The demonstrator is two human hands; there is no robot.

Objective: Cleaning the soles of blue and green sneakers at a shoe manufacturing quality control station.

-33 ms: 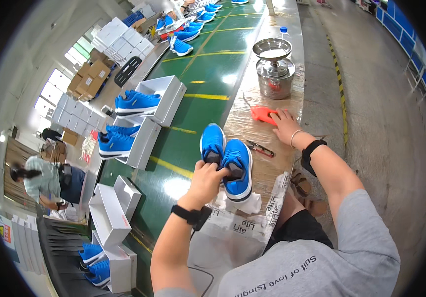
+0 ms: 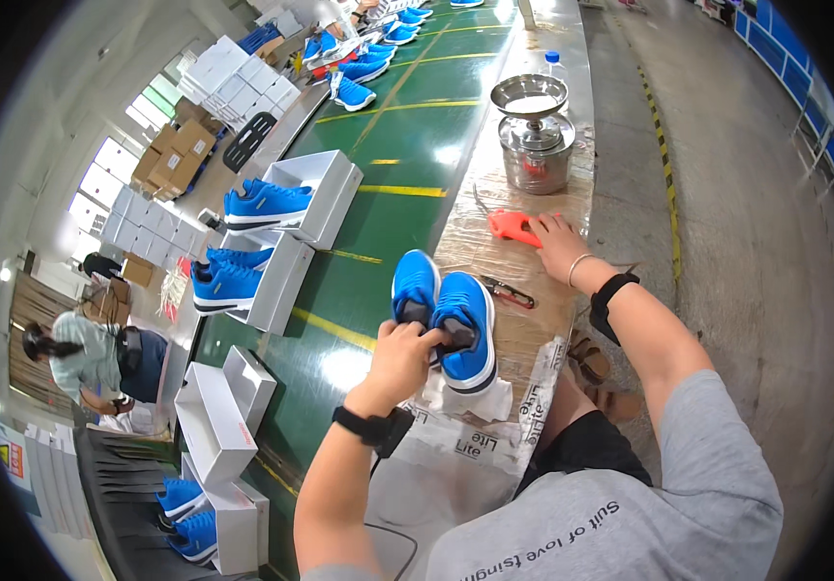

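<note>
A pair of blue running shoes with white soles stands side by side in front of me: the left shoe [image 2: 417, 283] and the right shoe [image 2: 466, 324]. My left hand [image 2: 400, 358] is closed over their collars, its fingers reaching into the ankle openings. The fingertips inside are hidden. My right hand [image 2: 562, 244] is at an orange-red tool [image 2: 511, 226] with a thin bent metal tip, its fingers curled over the near end. Between the right shoe and that hand lie small red-handled thread snips [image 2: 509, 292].
A steel pot [image 2: 537, 160] with a dish on top stands farther up the film-covered ledge, near a blue-capped bottle [image 2: 552, 66]. Left across the green conveyor [image 2: 407, 145] are open white shoe boxes [image 2: 286, 276] with blue shoes. Another person [image 2: 97, 358] works at far left.
The left shoe has slid slightly toward me, with my left hand on it. My right hand stays at the orange-red tool.
</note>
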